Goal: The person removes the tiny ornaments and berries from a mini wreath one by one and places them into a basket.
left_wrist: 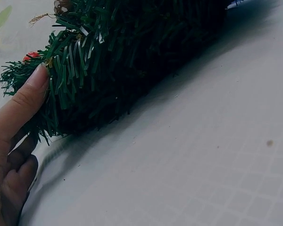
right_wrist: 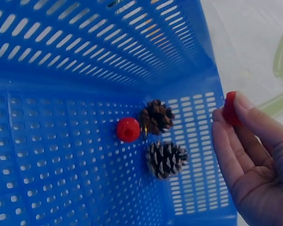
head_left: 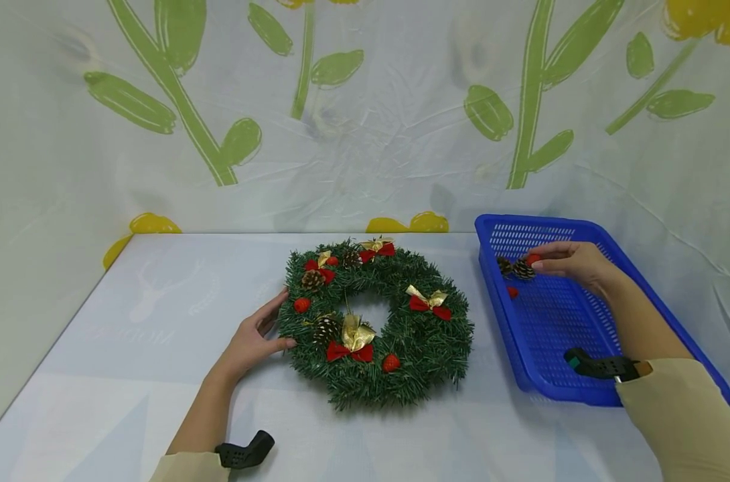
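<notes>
Green wreath (head_left: 377, 321) on table (head_left: 130, 402), rim against left hand (head_left: 253, 338); fingers straight, thumb pressing needles, nothing gripped. Wreath already carries bows, pine cones and red berries. Right hand (head_left: 572, 262) inside blue basket (head_left: 672, 321), pinching red berry (right_wrist: 229, 109) at fingertips. Just beyond its fingertips, on basket floor: two pine cones (right_wrist: 166, 159), one more red berry (right_wrist: 128, 129). Judged: decorating well along; berry in hand and three loose pieces left in basket.
</notes>
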Demonstrator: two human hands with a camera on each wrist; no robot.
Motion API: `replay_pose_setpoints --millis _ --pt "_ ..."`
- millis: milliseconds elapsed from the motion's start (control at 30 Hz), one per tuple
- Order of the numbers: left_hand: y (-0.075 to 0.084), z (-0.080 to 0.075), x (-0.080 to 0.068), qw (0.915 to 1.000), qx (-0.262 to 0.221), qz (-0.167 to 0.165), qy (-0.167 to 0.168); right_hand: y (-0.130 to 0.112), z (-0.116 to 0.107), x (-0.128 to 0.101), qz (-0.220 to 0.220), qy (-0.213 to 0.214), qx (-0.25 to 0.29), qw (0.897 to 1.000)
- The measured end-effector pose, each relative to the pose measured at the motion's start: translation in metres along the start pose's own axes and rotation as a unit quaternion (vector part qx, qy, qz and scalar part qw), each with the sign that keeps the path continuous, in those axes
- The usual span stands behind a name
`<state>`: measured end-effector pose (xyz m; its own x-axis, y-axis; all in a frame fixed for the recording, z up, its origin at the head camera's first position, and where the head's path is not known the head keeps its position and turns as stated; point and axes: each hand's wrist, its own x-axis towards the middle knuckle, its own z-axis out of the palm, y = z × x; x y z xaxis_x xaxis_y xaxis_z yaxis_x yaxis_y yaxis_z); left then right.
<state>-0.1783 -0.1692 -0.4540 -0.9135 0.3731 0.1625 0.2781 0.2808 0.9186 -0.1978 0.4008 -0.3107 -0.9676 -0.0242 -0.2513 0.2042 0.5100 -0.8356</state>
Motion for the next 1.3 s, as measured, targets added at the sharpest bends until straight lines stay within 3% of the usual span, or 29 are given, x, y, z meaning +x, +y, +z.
replay_pose_setpoints --millis 200,367,667,967,1300 --pt "-0.002 -0.001 0.0 0.9999 -0.012 -0.007 -0.004 0.008 -0.003 0.003 0.005 0.004 -0.018 1.0" --pt "-0.003 -0.001 0.0 0.9996 -0.018 -0.021 -0.007 0.016 -0.002 0.007 0.003 0.004 -0.068 0.998" --pt "-0.004 -0.001 -0.001 0.9996 -0.015 -0.021 -0.008 0.03 0.007 0.013 -0.03 0.01 -0.091 0.995" --pt "-0.003 0.001 -0.001 0.9997 -0.021 -0.011 -0.011 0.04 0.012 0.015 -0.026 -0.001 -0.155 0.988" --pt "-0.002 -0.001 -0.002 0.9999 -0.007 -0.009 -0.006 0.05 0.013 0.02 -0.015 -0.001 -0.148 0.989"
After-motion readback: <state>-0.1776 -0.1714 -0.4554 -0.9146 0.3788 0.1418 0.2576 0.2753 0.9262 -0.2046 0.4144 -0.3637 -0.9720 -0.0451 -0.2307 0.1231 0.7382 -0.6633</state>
